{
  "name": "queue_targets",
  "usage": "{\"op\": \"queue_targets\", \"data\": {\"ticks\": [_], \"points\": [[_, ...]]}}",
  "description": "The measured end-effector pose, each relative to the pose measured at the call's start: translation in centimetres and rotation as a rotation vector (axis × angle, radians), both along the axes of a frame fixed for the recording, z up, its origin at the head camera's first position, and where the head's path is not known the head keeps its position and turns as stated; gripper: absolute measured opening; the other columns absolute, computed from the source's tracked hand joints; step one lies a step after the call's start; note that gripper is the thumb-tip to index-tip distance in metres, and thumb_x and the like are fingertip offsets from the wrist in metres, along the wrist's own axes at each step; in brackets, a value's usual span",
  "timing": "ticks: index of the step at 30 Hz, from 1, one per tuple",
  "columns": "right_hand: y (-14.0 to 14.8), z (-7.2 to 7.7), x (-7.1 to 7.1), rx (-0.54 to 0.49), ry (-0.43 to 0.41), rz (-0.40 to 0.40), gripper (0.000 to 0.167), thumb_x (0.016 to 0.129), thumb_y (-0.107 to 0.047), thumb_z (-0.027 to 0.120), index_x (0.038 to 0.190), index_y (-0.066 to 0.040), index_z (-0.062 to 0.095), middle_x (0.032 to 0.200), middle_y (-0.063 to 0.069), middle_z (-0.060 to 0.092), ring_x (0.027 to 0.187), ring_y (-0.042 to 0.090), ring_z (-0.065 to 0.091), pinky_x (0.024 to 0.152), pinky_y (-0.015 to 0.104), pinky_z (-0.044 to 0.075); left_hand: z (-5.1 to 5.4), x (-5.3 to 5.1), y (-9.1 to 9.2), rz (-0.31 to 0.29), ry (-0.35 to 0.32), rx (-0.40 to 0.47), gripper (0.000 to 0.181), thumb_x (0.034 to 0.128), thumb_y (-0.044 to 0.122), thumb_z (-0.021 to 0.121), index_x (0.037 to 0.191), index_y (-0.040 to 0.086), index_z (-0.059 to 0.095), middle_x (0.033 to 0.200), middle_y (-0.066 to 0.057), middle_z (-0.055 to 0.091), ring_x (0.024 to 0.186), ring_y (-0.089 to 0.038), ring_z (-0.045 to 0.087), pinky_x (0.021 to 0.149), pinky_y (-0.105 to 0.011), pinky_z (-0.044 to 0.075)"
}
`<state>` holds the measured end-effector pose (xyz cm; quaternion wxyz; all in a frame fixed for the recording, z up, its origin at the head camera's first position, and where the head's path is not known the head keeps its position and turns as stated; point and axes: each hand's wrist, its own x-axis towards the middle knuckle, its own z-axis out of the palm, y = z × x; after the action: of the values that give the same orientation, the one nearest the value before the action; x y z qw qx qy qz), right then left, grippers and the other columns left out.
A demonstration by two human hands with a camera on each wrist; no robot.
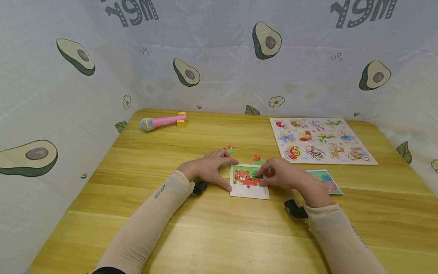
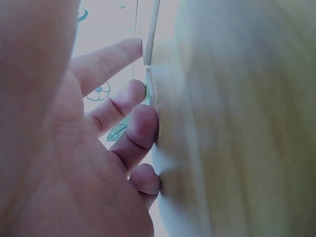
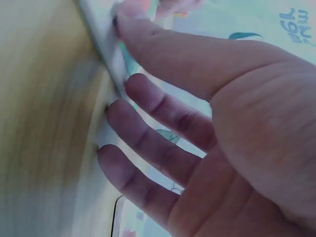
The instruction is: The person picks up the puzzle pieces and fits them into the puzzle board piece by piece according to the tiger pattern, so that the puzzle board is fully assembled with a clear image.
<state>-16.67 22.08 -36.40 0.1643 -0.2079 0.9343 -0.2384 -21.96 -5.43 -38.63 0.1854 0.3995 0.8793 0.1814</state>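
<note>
A small puzzle board [image 1: 249, 192] with a white border lies on the table, showing an orange tiger on green. My left hand [image 1: 213, 167] has its thumb and index finger spread along the board's left edge; its other fingertips rest on the table. Over the board's right side, my right hand [image 1: 282, 173] pinches a tiger puzzle piece [image 1: 254, 182] between thumb and index finger, the piece lying flat in the picture. In the right wrist view the thumb [image 3: 148, 37] is down at the board, and the index finger is hidden. Two loose puzzle pieces [image 1: 257, 158] lie beyond the board.
A picture card [image 1: 326, 182] lies right of my right hand, partly behind the wrist. Farther back on the right is a large insect puzzle board [image 1: 321, 140]. A pink toy microphone [image 1: 164, 121] lies at the back left against yellow blocks [image 1: 181, 123]. A printed cloth [image 1: 219, 57] hangs behind.
</note>
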Motion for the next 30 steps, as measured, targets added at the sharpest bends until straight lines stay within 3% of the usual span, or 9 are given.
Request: {"op": "queue_targets", "data": {"ticks": [7, 11, 15, 22, 30], "points": [[-0.1, 0.0, 0.0, -0.017, -0.006, -0.04, 0.013, 0.086, -0.018, 0.083, 0.098, -0.014, 0.08, 0.099, 0.004, 0.059, 0.08, 0.02, 0.052, 0.069, 0.034, 0.047, -0.1, -0.2, -0.2, 0.001, -0.011, 0.025, 0.09, 0.0753, 0.059, 0.083, 0.151, 0.029, 0.047, 0.138, 0.001, 0.036, 0.122, -0.021, 0.039, 0.104, -0.043, 0.029], [0.0, 0.0, 0.0, -0.018, -0.006, -0.048, 0.012, 0.086, -0.019, 0.083, 0.097, -0.014, 0.081, 0.103, 0.006, 0.058, 0.081, 0.02, 0.052, 0.069, 0.033, 0.047, -0.2, -0.5, -0.5, 0.031, -0.093, 0.117, 0.088, 0.0765, 0.053, 0.085, 0.151, 0.028, 0.046, 0.135, 0.003, 0.035, 0.12, -0.017, 0.041, 0.103, -0.037, 0.035], [0.0, 0.1, 0.0, -0.026, -0.025, -0.055, 0.014, 0.086, -0.02, 0.083, 0.098, -0.013, 0.081, 0.105, 0.007, 0.057, 0.083, 0.021, 0.052, 0.07, 0.033, 0.047, 0.0, -0.7, -0.8, 0.08, -0.15, 0.217, 0.08, 0.0819, 0.043, 0.084, 0.15, 0.021, 0.048, 0.13, 0.002, 0.038, 0.107, -0.017, 0.046, 0.092, -0.033, 0.043], [0.0, 0.0, 0.0, -0.035, -0.044, -0.08, 0.013, 0.086, -0.019, 0.083, 0.098, -0.013, 0.081, 0.107, 0.008, 0.056, 0.085, 0.022, 0.052, 0.071, 0.033, 0.047, 0.4, -0.9, -1.1, 0.173, -0.075, 0.207, 0.061, 0.0904, 0.036, 0.076, 0.142, 0.016, 0.054, 0.129, 0.001, 0.044, 0.098, -0.017, 0.051, 0.086, -0.033, 0.045], [0.0, 0.0, 0.1, -0.049, -0.047, -0.075, 0.012, 0.087, -0.019, 0.082, 0.097, -0.013, 0.08, 0.105, 0.007, 0.056, 0.084, 0.022, 0.051, 0.071, 0.034, 0.046, 0.6, -1.1, -1.1, 0.22, 0.024, 0.12, 0.049, 0.0924, 0.034, 0.075, 0.133, 0.01, 0.062, 0.129, -0.005, 0.05, 0.117, -0.018, 0.05, 0.106, -0.035, 0.038]]}}
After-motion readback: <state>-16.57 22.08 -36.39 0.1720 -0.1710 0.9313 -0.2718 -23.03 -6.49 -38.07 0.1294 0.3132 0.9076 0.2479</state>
